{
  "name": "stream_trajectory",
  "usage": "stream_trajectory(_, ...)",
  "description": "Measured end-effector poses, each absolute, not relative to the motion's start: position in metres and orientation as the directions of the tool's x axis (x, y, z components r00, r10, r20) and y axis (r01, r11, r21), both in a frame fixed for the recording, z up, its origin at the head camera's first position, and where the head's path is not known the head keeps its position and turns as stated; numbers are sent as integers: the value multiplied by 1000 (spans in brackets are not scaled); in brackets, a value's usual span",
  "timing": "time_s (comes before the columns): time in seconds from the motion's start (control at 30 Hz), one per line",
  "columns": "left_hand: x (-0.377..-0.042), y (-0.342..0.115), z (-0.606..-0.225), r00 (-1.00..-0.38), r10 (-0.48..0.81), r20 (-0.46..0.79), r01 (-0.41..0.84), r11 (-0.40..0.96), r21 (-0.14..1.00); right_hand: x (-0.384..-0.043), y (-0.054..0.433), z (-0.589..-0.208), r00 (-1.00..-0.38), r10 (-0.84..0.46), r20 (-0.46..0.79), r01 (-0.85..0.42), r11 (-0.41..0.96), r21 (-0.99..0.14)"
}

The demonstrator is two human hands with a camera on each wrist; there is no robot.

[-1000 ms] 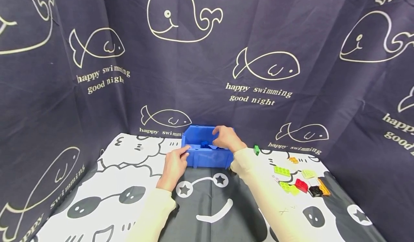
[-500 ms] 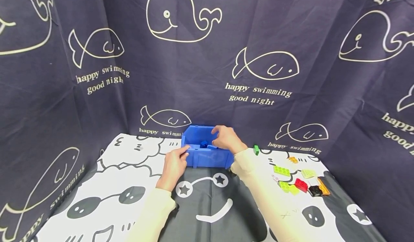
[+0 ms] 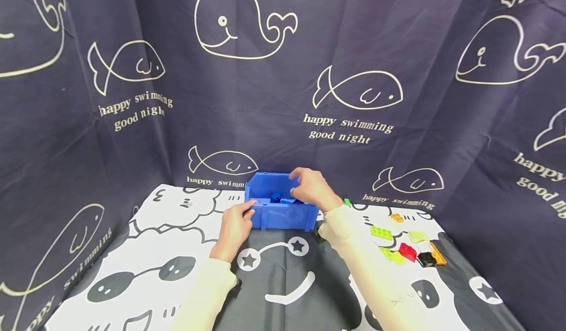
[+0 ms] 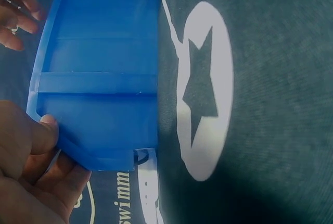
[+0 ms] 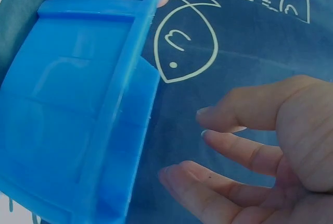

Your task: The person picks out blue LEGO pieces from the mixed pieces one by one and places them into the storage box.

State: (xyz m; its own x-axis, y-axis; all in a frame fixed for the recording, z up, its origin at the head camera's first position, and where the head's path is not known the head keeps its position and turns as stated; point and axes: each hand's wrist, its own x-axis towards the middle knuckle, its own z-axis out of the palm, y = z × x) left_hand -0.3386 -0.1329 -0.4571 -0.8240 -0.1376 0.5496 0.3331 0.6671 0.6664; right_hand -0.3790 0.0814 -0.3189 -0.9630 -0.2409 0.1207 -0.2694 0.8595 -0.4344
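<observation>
A blue plastic storage bin [image 3: 283, 218] stands against the back curtain, with small blue bricks [image 3: 276, 197] inside it. My left hand [image 3: 234, 229] pinches the bin's left corner, thumb on one side of the wall and fingers on the other, as the left wrist view shows of the bin [image 4: 99, 52] too. Above the bin's right end is my right hand [image 3: 312, 189]. In the right wrist view this right hand [image 5: 255, 156] has its fingers spread and bent a little, holding nothing, beside the bin's open side. The bin's front wall partly hides the bricks.
On the right of the patterned cloth lie a lime brick [image 3: 381, 232], a red brick [image 3: 407, 252], a black brick [image 3: 427, 259], an orange piece [image 3: 438, 253] and other small pieces. A green brick [image 3: 347, 202] is partly behind the right wrist. Dark curtain [image 3: 247, 100] rises behind.
The head view has turned slightly, shifting the scene left. My right hand has moved slightly up and right relative to the bin. My left hand keeps its hold on the bin.
</observation>
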Motion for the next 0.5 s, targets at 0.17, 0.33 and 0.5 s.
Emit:
stream_trajectory(0.17, -337, -133, -457, -835, -127, 535, 326, 670, 667, -367, 89, -312, -960, -235, 155, -280, 843, -459)
stream_trajectory(0.33, -334, -141, -452, -867, -112, 485, 299, 661, 688, -359, 100, -304, -930, -272, 247, -358, 821, -445)
stream_trajectory(0.5, -333, -158, -433, -888, -111, 446, 261, 678, 687, -352, 108, -291, -900, -280, 336, -406, 818, -407)
